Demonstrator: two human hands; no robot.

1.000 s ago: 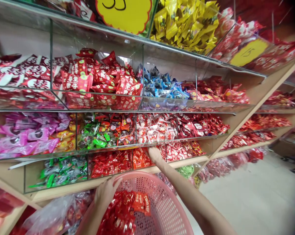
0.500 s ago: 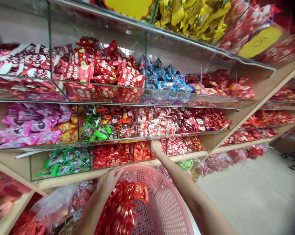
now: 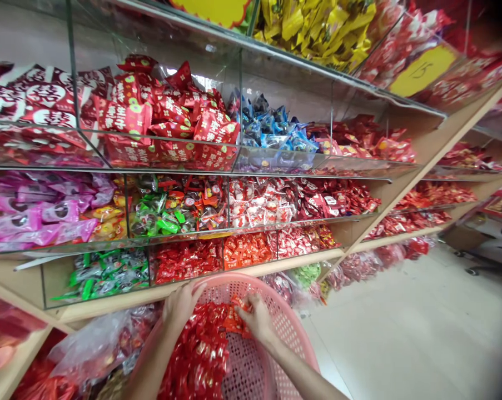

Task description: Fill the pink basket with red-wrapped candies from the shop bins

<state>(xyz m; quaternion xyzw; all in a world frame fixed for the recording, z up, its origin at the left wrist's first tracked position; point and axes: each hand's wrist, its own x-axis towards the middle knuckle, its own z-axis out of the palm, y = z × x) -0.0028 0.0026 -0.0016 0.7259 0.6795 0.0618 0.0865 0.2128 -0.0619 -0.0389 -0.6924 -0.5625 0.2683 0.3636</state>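
My left hand (image 3: 180, 304) is wrapped over the left part of the rim of a pink plastic basket (image 3: 290, 322), fingers pointing along the edge. Inside, on the left, lies a heap of shiny red wrapped candies (image 3: 200, 355). My right hand (image 3: 257, 319) is down in the basket, its fingers curled around some orange wrapped candies (image 3: 234, 318). Part of that handful is hidden by the fingers. Just beyond the rim, a bottom-shelf compartment holds more orange candies (image 3: 246, 250) of the same look.
Red candies (image 3: 188, 260) and green-wrapped candies (image 3: 109, 275) fill neighbouring bottom compartments. Clear dividers and shelf fronts rise above, with pink-wrapped sweets (image 3: 42, 214) and large red packets (image 3: 171, 111). A clear plastic bag (image 3: 96, 339) sits low left. Tiled floor (image 3: 379, 328) extends right.
My right hand has come back from the orange candy compartment into the basket, bringing orange candies. My left hand stays on the rim. The view has shifted slightly.
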